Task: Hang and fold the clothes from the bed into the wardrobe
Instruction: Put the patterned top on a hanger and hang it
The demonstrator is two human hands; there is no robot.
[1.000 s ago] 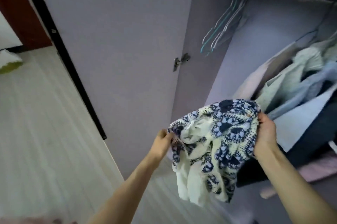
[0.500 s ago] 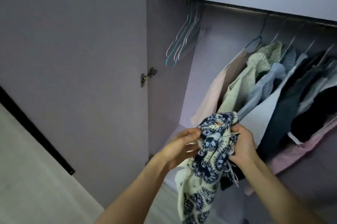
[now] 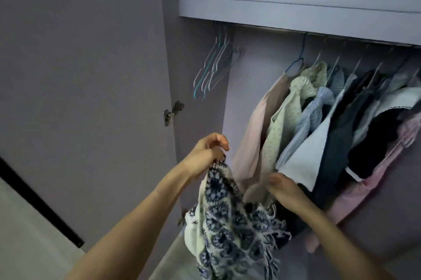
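While the left hand (image 3: 206,154) pinches the top edge of a soft white garment with a dark blue floral print and a fringed hem (image 3: 225,222), the cloth hangs in crumpled folds, its long axis running down from the fingers toward the lower edge of the view, fringe at the bottom right. It hangs in front of the open lilac wardrobe (image 3: 296,10), low and left of the hung clothes. The right hand (image 3: 286,191) reaches into the bunched cloth beside the garment with its fingers bent; whether it grips anything I cannot tell. Thin wire hangers in teal and white (image 3: 214,70) dangle bare from the rail at left. A row of hung clothes (image 3: 330,129), pale pink, dotted cream, striped blue, navy and black, slants to the right. A metal hinge (image 3: 173,112) sits on the smooth matte door.
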